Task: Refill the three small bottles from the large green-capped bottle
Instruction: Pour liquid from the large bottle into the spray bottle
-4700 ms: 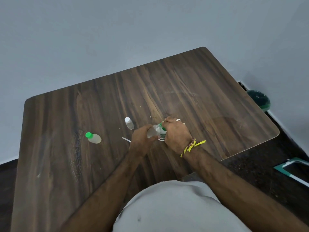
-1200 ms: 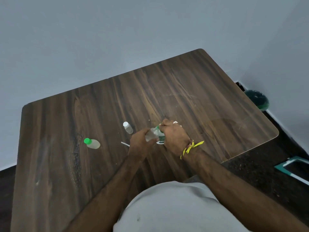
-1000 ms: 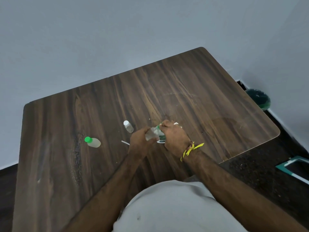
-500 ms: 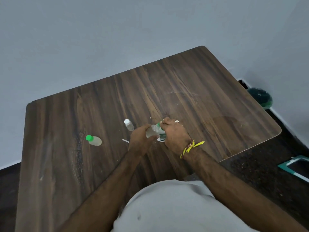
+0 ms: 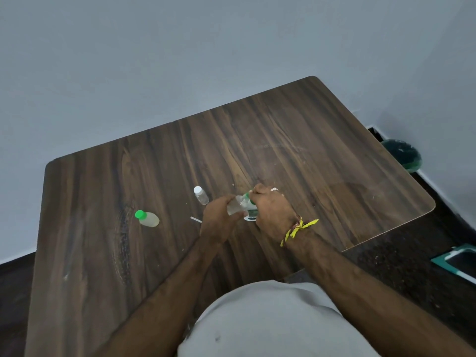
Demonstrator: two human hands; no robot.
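Observation:
At the table's middle my left hand (image 5: 218, 220) grips a small clear bottle (image 5: 235, 206), tilted toward my right hand (image 5: 273, 212). My right hand is curled round a bottle with a green top and a white-and-green label (image 5: 251, 214), pressed against the clear one; most of it is hidden by my fingers. A small clear bottle with a white cap (image 5: 201, 195) stands just left of my hands. Further left a pale yellowish bottle with a bright green cap (image 5: 147, 218) lies on the wooden table (image 5: 322, 161).
A thin white stick (image 5: 196, 220) lies just left of my left hand. Small white bits (image 5: 275, 189) lie behind my right hand. On the floor to the right are a dark green bin (image 5: 402, 155) and a teal-framed object (image 5: 461, 261).
Both hands stay together on the two bottles at the same spot. Only the view has shifted slightly.

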